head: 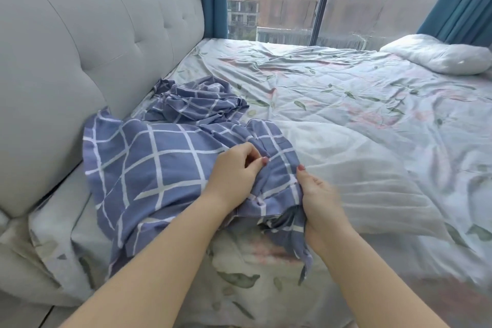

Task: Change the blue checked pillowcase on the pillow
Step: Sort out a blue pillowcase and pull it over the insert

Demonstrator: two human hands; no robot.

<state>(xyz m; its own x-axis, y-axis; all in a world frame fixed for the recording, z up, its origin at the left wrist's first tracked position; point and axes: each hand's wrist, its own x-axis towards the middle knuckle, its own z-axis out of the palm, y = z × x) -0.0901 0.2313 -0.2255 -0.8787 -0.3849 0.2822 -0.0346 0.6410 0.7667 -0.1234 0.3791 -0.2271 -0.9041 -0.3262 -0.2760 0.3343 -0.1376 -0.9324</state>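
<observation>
Pillowcase (159,168) off; pillow (359,168) lies bare beside it.
Your left hand (234,176) and right hand (322,202) pinch its opening; stuffing remains.

Through the head camera I see 2 forearms (165,255), both bare from the wrist to the frame's lower edge. The left hand (234,176) and the right hand (319,202) each carry reddish-pink polish on the nails (300,167) that show, and those nails are trimmed short with rounded tips.

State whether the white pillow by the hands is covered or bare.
Bare: the pillow shows white; the blue checked pillowcase lies beside it, held by left hand and right hand.
</observation>
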